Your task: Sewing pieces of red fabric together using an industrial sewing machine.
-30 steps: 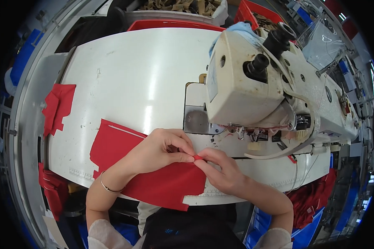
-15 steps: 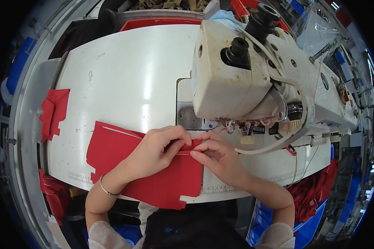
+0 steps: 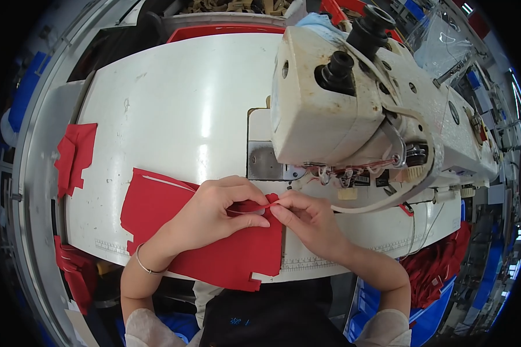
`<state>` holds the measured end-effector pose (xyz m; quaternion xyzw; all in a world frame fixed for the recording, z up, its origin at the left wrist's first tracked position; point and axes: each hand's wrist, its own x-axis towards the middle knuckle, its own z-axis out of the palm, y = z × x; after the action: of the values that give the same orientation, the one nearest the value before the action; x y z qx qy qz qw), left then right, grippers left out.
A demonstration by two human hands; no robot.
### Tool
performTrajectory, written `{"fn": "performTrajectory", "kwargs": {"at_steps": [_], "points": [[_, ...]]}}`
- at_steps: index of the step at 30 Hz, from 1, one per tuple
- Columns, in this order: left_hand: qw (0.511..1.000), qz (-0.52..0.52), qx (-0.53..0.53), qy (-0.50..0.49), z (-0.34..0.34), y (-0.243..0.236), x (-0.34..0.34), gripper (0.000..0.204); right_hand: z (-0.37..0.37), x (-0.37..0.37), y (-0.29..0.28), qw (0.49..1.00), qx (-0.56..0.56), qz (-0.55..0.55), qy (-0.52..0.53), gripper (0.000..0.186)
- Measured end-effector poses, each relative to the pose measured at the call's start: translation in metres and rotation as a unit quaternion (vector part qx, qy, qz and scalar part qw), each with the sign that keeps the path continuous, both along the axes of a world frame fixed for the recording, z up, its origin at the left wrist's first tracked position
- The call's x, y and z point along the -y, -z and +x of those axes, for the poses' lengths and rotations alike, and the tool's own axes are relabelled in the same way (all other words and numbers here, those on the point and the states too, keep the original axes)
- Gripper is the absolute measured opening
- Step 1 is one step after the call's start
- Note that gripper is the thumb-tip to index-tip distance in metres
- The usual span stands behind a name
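A red fabric piece (image 3: pixel 202 260) with a notched edge and a pale strip lies on the white table (image 3: pixel 168 92). My left hand (image 3: pixel 214 214) bends over its upper right part, index finger on a folded red edge, thumb lower beside a thin pale strip. My right hand (image 3: pixel 307 222) pinches that same fold between thumb and index finger. Just behind both hands stands the cream sewing machine (image 3: pixel 324 121), with a metal plate (image 3: pixel 260 159) at its base.
Red pieces lie at the left (image 3: pixel 78 153) and hang below it (image 3: pixel 75 272). A blue bin of red fabric (image 3: pixel 431 269) sits at the right. Behind the table are red bins (image 3: pixel 214 32) and a crate of beige pieces (image 3: pixel 231 10). A white hose (image 3: pixel 399 196) loops beside the machine.
The fold rose slightly up the picture and opened, showing a pale strip. My left thumb has moved down from the fingers; my right fingers still pinch the edge. The view shifted slightly.
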<state>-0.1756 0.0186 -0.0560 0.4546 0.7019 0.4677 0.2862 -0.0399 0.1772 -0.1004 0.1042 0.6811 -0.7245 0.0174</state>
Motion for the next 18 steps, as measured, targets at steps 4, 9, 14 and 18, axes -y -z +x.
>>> {"fn": "performTrajectory", "kwargs": {"at_steps": [4,9,14,18], "points": [[0.996,0.032,-0.078,0.009,-0.001,0.008,0.001,0.013,-0.001,0.001,-0.005,1.000,-0.012,0.026,0.008,0.013],[0.995,0.032,0.076,-0.052,0.007,0.023,-0.005,0.013,0.005,-0.003,0.007,0.996,-0.006,0.084,0.017,0.014],[0.995,0.043,0.089,-0.028,-0.001,0.037,-0.015,0.007,0.011,0.004,-0.009,0.991,0.052,-0.030,0.122,0.018],[0.993,0.072,0.087,0.033,-0.018,0.038,-0.023,0.011,0.016,-0.010,-0.001,0.775,-0.284,0.562,-0.042,0.027]]}}
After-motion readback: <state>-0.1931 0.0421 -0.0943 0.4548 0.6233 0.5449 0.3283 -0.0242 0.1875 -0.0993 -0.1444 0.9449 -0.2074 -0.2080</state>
